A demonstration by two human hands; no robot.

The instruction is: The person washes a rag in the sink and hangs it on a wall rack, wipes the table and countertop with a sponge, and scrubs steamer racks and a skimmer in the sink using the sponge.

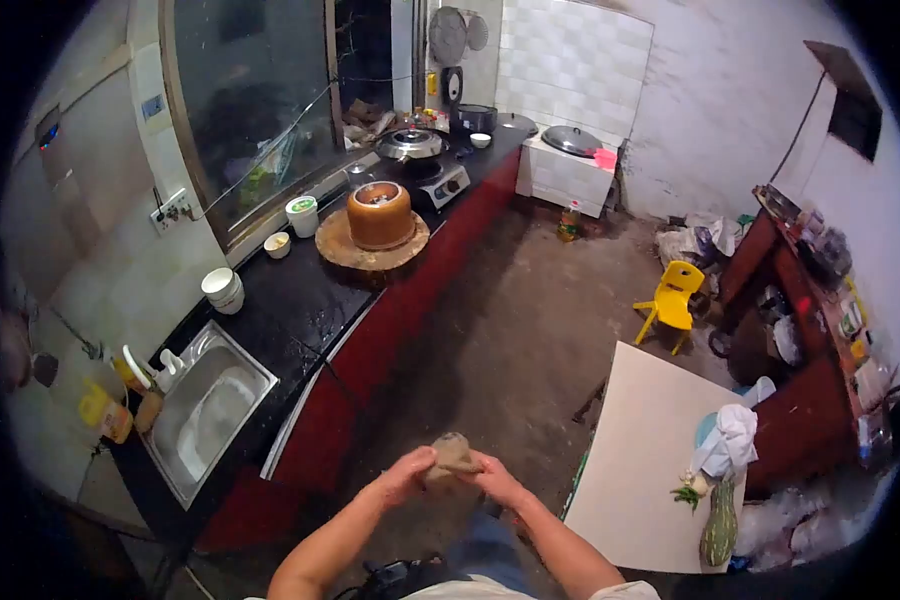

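Observation:
Between my two hands, low in the middle of the view, is a brownish-grey cloth [451, 462]. My left hand [408, 473] grips its left side, and my right hand [495, 478] has hold of its right side. Both hands are closed on it, in front of my body and above the floor. To the left, the steel sink [210, 410] is set into the black counter [285, 320]. On the right, a pale tabletop [625, 470] bears a long green squash [719, 530], green peppers [686, 494] and a white bag [728, 440].
A brown pot [381, 222] sits on a round wooden board [335, 240]. Beyond it are a gas stove [448, 187] and a lidded pan [410, 147]. White bowls [223, 290] stand near the sink. A yellow chair [675, 295] is on the floor [510, 300].

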